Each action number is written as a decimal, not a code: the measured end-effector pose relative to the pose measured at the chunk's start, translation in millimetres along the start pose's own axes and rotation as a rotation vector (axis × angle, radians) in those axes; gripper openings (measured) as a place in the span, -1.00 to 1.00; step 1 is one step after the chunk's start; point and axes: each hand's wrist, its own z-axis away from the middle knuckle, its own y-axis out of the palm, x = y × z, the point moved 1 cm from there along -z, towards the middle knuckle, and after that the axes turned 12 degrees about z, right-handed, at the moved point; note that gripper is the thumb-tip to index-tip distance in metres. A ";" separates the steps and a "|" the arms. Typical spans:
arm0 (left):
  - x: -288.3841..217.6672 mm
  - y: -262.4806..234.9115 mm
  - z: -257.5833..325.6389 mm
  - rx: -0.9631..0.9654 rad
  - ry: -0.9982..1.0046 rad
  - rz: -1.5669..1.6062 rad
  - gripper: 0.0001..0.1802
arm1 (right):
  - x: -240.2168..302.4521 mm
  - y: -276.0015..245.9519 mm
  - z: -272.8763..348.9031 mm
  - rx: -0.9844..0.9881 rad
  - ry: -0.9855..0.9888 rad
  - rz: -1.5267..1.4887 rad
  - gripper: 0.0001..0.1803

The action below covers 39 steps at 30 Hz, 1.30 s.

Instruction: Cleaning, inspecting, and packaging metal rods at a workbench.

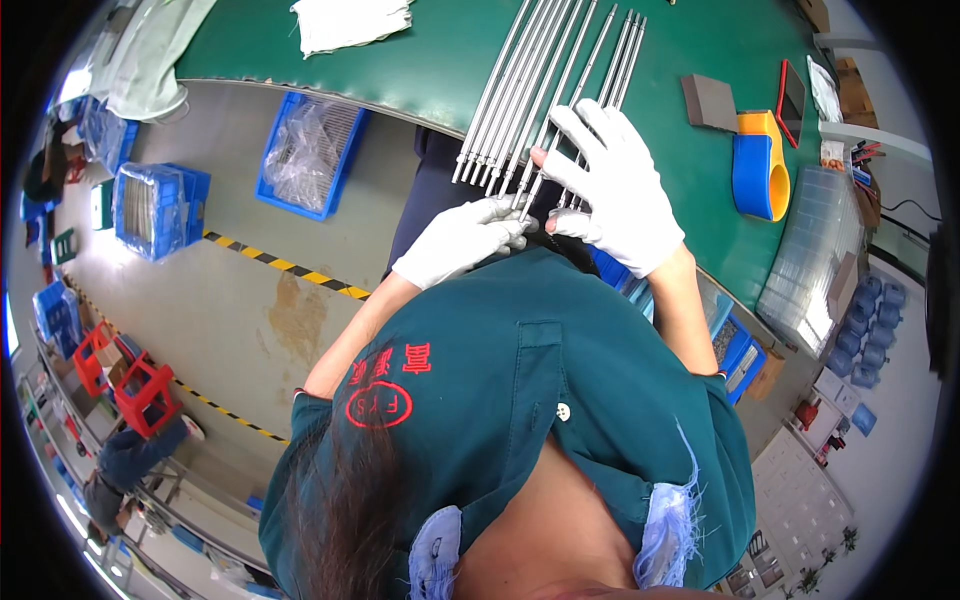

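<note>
Both my hands wear white gloves with some fingertips bare. A row of slim silver metal rods (525, 85) lies side by side on the green table (430, 65), their near ends reaching past its edge toward me. My left hand (460, 240) is closed at the near end of a metal rod (535, 188), just off the table edge. Over the right part of the row, my right hand (628, 195) has its fingers spread apart. Its thumb and index finger are close beside the rods; whether they touch is hard to tell.
Right of the rods are a brown block (708, 102), a blue-and-yellow ring-shaped holder (760, 170) and a red-edged dark panel (790, 100). A white cloth (350, 24) lies at the far left. On the floor stand a blue crate (293, 207) and red stools (148, 398); a person (140, 465) is beyond.
</note>
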 end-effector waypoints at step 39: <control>1.5 -7.6 0.0 -0.060 0.073 0.005 -0.52 | 4.1 -5.1 -16.0 -0.033 -0.021 -0.029 -0.32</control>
